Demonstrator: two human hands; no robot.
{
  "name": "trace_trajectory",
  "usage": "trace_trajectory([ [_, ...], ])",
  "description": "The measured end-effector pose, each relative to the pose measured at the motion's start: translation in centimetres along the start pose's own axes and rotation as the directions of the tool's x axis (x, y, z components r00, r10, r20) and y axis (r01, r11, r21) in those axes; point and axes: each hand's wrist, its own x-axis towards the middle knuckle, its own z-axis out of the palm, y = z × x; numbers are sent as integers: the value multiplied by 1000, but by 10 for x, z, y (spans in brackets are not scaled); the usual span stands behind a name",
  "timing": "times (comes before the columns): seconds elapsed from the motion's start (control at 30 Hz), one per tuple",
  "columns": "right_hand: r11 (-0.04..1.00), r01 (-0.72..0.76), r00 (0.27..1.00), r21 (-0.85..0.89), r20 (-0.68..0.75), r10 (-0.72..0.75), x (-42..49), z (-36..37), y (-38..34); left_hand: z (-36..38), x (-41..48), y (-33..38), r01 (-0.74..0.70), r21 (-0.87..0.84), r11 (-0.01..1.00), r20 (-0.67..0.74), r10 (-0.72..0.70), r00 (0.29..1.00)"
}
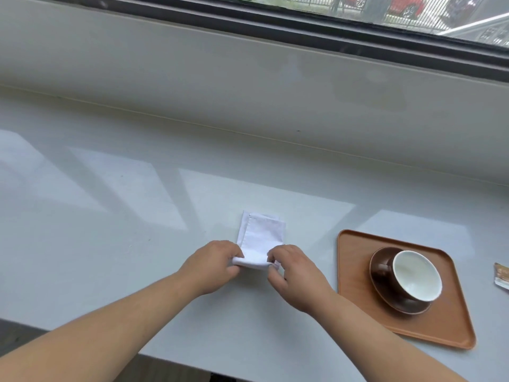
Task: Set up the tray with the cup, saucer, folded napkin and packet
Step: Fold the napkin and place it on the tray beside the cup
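no readable text, packet print blurred

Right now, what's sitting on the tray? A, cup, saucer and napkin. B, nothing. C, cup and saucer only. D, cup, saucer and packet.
C: the cup rests on the saucer on the tray; the napkin lies on the counter, pinched by the left hand and right hand, and the packet lies off the tray to its right.

We seem to sit in a café: a glossy pale-grey bench runs beneath a street-facing window showing parked cars.
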Motion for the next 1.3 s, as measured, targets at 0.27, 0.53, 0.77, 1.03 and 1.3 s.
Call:
trace_trajectory([
  [0.27, 898, -326, 946, 297, 106, 308, 9, -16, -1, -19, 0, 7, 158, -359, 920, -29, -180, 983],
  [0.53, 845, -449, 894, 292, 143, 425, 53, -16, -12, -39, 31, 7, 183, -303, 935, -109, -225, 968],
  [0.77, 847, -524, 852, 84, 59, 521, 80, -8, -9, -52, 69, 1, 260, -2, 966, -95, -259, 961],
  [1.03, 788, -601, 799, 129, 126, 588, 106, 7, -3, -63, 115, -6, 148, 215, 965, 72, -167, 983],
  [1.3, 766, -444, 896, 465, 249, 369, 139, -16, -16, -84, 118, -29, 241, -136, 961, 274, -197, 941],
])
